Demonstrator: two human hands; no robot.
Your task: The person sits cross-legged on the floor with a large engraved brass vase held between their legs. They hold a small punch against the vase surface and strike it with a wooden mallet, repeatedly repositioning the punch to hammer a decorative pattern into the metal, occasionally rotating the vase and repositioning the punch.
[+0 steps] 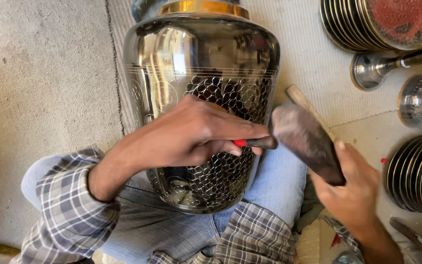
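A polished, engraved metal vase (201, 73) lies across the lap. The left hand (191, 134) pinches a slim chisel (257, 143); at three o'clock, the right hand (355, 188) grips a blurred, seemingly wooden mallet (304, 137).

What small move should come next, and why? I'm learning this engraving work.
Probably a light tap of the mallet in the right hand onto the chisel. The left hand holds the chisel against the vase at the edge of the cut scale pattern, and the mallet head sits right at the chisel's end, blurred.
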